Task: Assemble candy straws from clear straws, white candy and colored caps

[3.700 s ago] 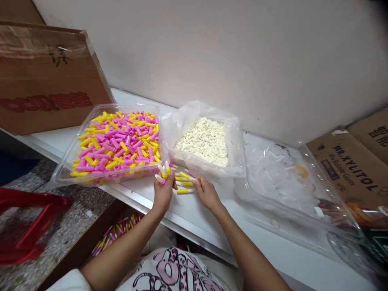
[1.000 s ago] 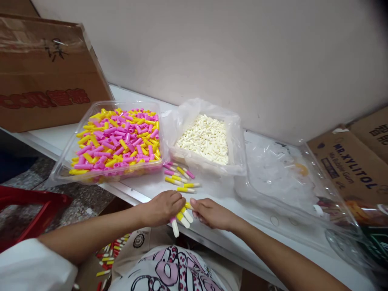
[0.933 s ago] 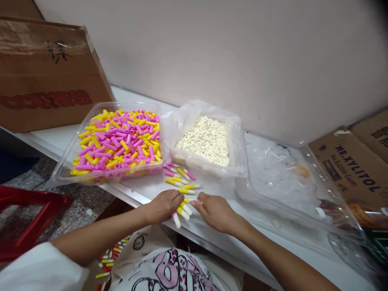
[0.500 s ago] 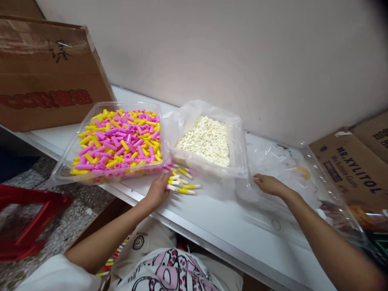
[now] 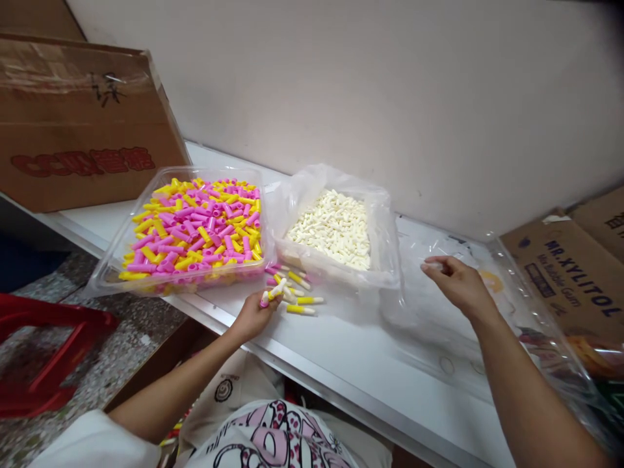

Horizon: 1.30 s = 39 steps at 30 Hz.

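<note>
My left hand (image 5: pixel 257 314) is closed around several small tubes with white candy pieces (image 5: pixel 279 290) in their ends, pink and yellow, raised a little over the table edge. Just beyond it more yellow tubes with white tips (image 5: pixel 300 310) lie loose on the white table (image 5: pixel 336 351). My right hand (image 5: pixel 455 284) is closed, thumb and fingers pinching a small piece of clear plastic (image 5: pixel 435 266) over a heap of clear plastic bags (image 5: pixel 429 244). A clear tub (image 5: pixel 110 266) holds pink and yellow tubes (image 5: pixel 195 227). Beside it, white candy pieces (image 5: pixel 336 227) fill a plastic-lined tray (image 5: pixel 385 227).
A large cardboard box (image 5: pixel 88 123) stands at the back left against the wall. Another cardboard box (image 5: pixel 560 260) is on the right, beside a clear plastic lid or tray. A red stool (image 5: pixel 43 364) is on the floor at the left.
My left hand has lifted the filled tubes off the table and turned upward. My right hand has moved right and up from beside the lined tray, with clear plastic now between its fingertips.
</note>
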{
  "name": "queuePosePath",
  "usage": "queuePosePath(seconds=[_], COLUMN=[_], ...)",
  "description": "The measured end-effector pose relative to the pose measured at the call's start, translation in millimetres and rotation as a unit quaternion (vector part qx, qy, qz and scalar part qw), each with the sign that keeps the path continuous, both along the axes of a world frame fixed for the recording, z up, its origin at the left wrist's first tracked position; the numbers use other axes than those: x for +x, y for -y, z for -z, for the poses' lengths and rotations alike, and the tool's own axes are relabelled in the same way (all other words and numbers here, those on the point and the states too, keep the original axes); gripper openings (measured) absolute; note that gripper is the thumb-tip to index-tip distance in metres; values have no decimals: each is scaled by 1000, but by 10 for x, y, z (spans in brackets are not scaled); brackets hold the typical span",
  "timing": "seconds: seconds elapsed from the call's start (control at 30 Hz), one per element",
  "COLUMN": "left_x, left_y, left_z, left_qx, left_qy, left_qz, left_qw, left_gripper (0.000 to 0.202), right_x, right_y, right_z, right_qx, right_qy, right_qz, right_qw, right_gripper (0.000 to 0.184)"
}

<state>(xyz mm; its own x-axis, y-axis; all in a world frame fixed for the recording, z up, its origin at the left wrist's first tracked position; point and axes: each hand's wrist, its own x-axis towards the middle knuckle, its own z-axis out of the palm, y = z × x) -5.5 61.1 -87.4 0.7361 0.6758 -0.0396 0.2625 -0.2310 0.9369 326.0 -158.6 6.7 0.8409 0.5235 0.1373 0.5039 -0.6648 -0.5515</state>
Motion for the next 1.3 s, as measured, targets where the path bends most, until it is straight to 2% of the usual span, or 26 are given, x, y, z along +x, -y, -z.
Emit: queuePosePath(seconds=[0.03, 0.1, 0.17, 0.23, 0.33, 0.47, 0.6, 0.83, 1.0, 1.03, 1.1, 1.17, 1.2, 1.27, 1.3], left_x=[2, 2, -5, -21, -54, -88, -117, -184, -202, -199, -189, -174, -167, -156, -153], left_y=[33, 107, 172, 210, 218, 184, 145, 112, 175, 200, 250, 283, 289, 280, 270], left_z=[-66, -241, -458, -685, -965, -1162, -1258, -1379, -1397, -1381, -1327, -1257, -1225, -1177, -1166], left_qx=[-42, -108, -118, -71, 26, 101, 150, 190, 251, 287, 393, 503, 541, 572, 563], left_qy=[-1, -7, -13, -17, -14, -32, -59, -64, -50, -48, -45, -44, -43, -45, -50], left_qz=[12, 60, 125, 187, 245, 279, 304, 339, 377, 377, 365, 339, 329, 327, 334], left_qw=[999, 992, 985, 980, 969, 954, 939, 919, 890, 879, 843, 794, 773, 751, 754], left_gripper=[35, 36, 35, 32, 29, 26, 20, 13, 14, 15, 16, 12, 13, 16, 14], right_x=[-206, -665, -1087, -1379, -1539, -1517, -1538, -1633, -1778, -1823, -1906, -1955, -1962, -1947, -1932], right_y=[-35, -125, -220, -299, -370, -415, -437, -409, -410, -419, -444, -470, -480, -481, -471], right_z=[-91, -234, -305, -311, -274, -262, -252, -225, -289, -305, -332, -342, -334, -291, -258], right_qx=[59, 103, 76, 32, 5, 43, 68, 77, 61, 51, 24, -11, -27, -39, -34], right_qy=[-13, -39, -61, -82, -34, 40, 90, 242, 268, 248, 154, -2, -78, -156, -143], right_qz=[-44, -154, -279, -368, -442, -496, -519, -487, -498, -505, -498, -478, -470, -462, -466], right_qw=[997, 982, 955, 925, 897, 866, 848, 836, 823, 825, 853, 878, 879, 872, 873], right_gripper=[38, 35, 27, 23, 23, 24, 26, 22, 25, 27, 33, 40, 43, 46, 45])
